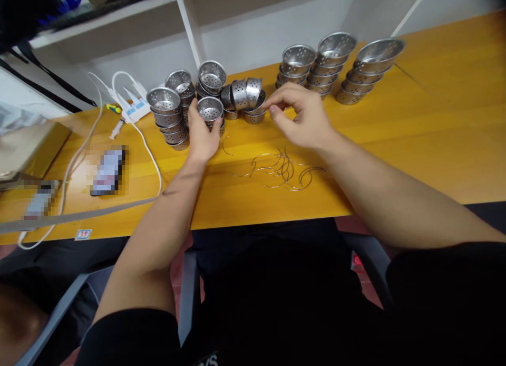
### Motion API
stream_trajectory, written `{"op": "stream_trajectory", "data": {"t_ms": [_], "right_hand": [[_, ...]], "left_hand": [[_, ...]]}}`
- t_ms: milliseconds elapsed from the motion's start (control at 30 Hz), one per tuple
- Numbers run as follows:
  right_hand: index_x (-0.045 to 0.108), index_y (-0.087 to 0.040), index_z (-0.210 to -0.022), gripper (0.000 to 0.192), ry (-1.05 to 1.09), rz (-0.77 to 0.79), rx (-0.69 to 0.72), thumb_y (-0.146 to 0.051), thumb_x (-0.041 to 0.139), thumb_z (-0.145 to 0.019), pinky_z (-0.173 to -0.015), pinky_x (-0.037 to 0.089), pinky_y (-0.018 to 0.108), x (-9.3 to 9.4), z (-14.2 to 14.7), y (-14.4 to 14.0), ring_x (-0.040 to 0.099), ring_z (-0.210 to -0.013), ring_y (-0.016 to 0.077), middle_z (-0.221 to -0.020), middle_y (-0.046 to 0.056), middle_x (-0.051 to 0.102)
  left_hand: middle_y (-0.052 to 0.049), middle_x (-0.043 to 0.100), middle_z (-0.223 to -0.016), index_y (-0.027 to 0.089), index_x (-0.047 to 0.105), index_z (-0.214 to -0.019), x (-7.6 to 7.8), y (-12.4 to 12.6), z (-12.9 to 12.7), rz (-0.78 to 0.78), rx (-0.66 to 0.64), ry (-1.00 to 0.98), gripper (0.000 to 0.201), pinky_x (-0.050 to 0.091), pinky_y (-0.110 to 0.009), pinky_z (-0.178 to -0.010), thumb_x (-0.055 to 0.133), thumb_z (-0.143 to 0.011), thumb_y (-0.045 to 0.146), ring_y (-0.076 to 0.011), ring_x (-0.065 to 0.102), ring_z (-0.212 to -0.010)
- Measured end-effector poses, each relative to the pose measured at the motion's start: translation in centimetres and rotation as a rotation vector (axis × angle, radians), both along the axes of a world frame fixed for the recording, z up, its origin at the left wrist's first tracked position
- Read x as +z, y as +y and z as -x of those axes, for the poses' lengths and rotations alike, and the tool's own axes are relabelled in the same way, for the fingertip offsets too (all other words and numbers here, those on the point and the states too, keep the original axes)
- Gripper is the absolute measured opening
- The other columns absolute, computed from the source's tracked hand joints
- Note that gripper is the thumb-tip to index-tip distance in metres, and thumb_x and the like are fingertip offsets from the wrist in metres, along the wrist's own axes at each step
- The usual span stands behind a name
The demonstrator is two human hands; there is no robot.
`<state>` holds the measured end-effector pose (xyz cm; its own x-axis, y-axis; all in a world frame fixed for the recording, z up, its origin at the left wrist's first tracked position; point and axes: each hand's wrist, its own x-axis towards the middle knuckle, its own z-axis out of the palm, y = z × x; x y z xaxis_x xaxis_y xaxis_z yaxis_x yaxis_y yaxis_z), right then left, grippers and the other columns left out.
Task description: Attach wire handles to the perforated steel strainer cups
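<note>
My left hand (203,136) is curved around a small perforated metal cup (210,108), thumb on its right side and fingers on its left. The cup stands upright at the front of a cluster of stacked cups. My right hand (302,115) is closed in a pinch at the right edge of some tipped perforated cups (240,94); what lies between thumb and index finger is too small to make out. Below the hands, several thin curved metal wires (282,168) lie loose on the yellow table (237,210). One more curved wire (226,146) lies near my left hand.
Stacks of perforated cups stand at left (164,102) and at right (336,44). A white power strip (136,109) with cables, a syringe (117,128), a phone (108,171) and a second device (40,200) occupy the left. Another person's leg (19,318) shows at lower left.
</note>
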<state>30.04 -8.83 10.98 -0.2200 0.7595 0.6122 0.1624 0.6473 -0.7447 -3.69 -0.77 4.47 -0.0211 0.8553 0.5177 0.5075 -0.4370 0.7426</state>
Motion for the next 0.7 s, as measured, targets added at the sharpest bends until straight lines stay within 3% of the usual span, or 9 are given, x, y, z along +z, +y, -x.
{"op": "stream_trajectory", "data": {"t_ms": [233, 367, 500, 600, 700], "right_hand": [[0.089, -0.039, -0.111, 0.050, -0.022, -0.008, -0.031, -0.086, 0.102, -0.101, -0.114, 0.072, 0.070, 0.3, 0.4, -0.4, 0.076, -0.124, 0.0469, -0.116, 0.015, 0.084], [0.088, -0.039, -0.112, 0.048, -0.035, -0.025, -0.048, -0.084, 0.100, -0.104, -0.109, 0.069, 0.066, -0.1, 0.2, 0.1, 0.074, -0.121, 0.0457, -0.116, 0.015, 0.083], [0.090, -0.036, -0.122, 0.046, 0.017, -0.124, -0.145, -0.081, 0.096, -0.114, -0.102, 0.062, 0.057, -1.4, -1.6, 2.4, 0.065, -0.106, 0.0361, -0.121, 0.013, 0.082], [0.092, -0.034, -0.137, 0.043, 0.045, -0.229, -0.274, -0.071, 0.100, -0.117, -0.101, 0.057, 0.050, -2.3, -4.2, 5.1, 0.059, -0.106, 0.0300, -0.135, 0.012, 0.081], [0.093, -0.029, -0.145, 0.050, 0.027, -0.292, -0.355, -0.069, 0.104, -0.117, -0.105, 0.055, 0.044, -3.2, -6.5, 7.9, 0.057, -0.105, 0.0248, -0.143, 0.012, 0.077]], "left_hand": [[-0.022, 0.054, -0.199, 0.028, 0.049, -0.185, 0.9, -1.8, -0.8, -0.057, -0.047, 0.008, 0.098, 0.007, -0.065, -0.176, 0.102, -0.109, 0.062, -0.0447, 0.028, -0.208], [-0.021, 0.048, -0.203, 0.029, 0.047, -0.185, 1.9, -2.8, -1.5, -0.068, -0.067, -0.005, 0.104, -0.001, -0.071, -0.176, 0.105, -0.105, 0.061, -0.0477, 0.019, -0.209], [-0.019, 0.039, -0.211, 0.032, 0.048, -0.187, 3.6, -4.5, -2.6, -0.124, -0.106, 0.069, 0.104, 0.003, -0.070, -0.178, 0.101, -0.106, 0.069, -0.0466, 0.010, -0.212], [-0.012, 0.043, -0.212, 0.036, 0.054, -0.185, 4.8, -6.5, -4.1, -0.199, -0.248, 0.199, 0.086, 0.012, -0.074, -0.177, 0.090, -0.115, 0.070, -0.0431, 0.017, -0.210], [-0.012, 0.058, -0.202, 0.037, 0.069, -0.171, 5.0, -7.8, -5.6, -0.204, -0.402, 0.251, 0.065, 0.027, -0.076, -0.173, 0.088, -0.116, 0.064, -0.0452, 0.041, -0.202]]}}
